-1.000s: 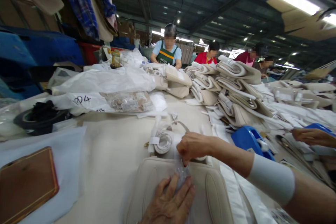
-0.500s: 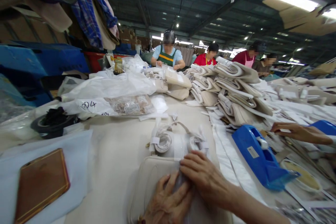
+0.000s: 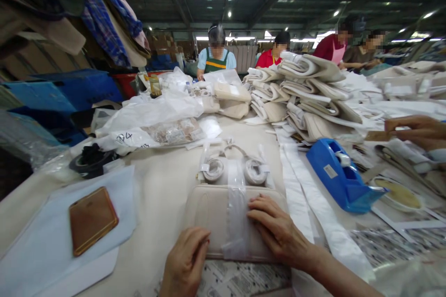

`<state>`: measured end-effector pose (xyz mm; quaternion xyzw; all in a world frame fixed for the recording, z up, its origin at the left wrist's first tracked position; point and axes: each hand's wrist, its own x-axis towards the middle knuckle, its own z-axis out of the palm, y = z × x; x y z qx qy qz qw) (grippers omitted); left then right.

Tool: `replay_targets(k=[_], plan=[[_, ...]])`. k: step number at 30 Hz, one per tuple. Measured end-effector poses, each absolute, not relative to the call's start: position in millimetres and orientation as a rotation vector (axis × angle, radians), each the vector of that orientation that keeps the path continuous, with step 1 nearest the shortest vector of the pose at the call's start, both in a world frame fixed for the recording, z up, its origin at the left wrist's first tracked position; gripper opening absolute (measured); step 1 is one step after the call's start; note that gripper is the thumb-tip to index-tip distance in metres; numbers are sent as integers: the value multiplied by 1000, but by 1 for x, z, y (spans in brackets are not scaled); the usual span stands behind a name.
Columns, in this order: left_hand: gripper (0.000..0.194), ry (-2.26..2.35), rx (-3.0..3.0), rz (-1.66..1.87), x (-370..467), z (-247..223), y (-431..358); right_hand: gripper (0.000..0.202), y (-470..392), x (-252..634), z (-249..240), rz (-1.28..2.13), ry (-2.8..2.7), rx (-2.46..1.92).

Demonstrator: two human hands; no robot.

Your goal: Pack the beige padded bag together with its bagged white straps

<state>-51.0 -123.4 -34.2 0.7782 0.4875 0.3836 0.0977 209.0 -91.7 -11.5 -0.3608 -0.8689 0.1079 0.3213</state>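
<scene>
Hands: your left hand (image 3: 186, 260) curls over the near edge of the cream padded leather bag (image 3: 212, 216), steadying it; your right hand (image 3: 275, 232) lies spread and flat, smoothing its clear tape band (image 3: 236, 218).

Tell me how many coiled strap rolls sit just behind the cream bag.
2: one strap roll behind the cream bag on the left, the other on the right, above the right hand. None seems hidden.

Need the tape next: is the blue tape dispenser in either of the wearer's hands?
No: the blue tape dispenser sits on the table, apart from the right hand.
</scene>
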Motion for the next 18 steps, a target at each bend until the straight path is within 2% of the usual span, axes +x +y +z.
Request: replay_targets(k=[8, 12, 18], plan=[[3, 1518, 2533, 749, -18, -38, -130, 27, -95, 206, -17, 312, -2246, -961], [14, 1493, 2579, 675, -14, -32, -126, 25, -96, 205, -19, 301, -2238, -963], [18, 1489, 2350, 411, -19, -20, -124, 24, -99, 205, -24, 220, -2221, -990]])
